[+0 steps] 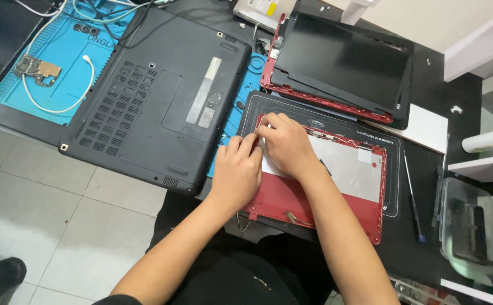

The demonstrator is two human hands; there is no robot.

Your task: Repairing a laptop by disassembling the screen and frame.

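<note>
— While the red lid shell (320, 186) is kept flat on the dark mat (396, 186), where is the work being done?

— At the shell's upper left corner. Both hands are gathered there: the left hand (236, 172) is laid on the shell's left edge with its fingers curled, and the right hand (283, 144) is bent over the corner, fingertips pinched together on something thin. Whether a wire or a strip of tape is held cannot be told.

— How should it be handled?

— Judged from this, the pull is best kept slow and low along the shell, with the shell pinned by the left hand so nothing is torn.

— What is nearby?

— Left of the shell a black laptop (156, 101) is laid upside down; above the shell a screen panel (340, 68) is rested; right of it a screwdriver (411, 192) is left.
</note>
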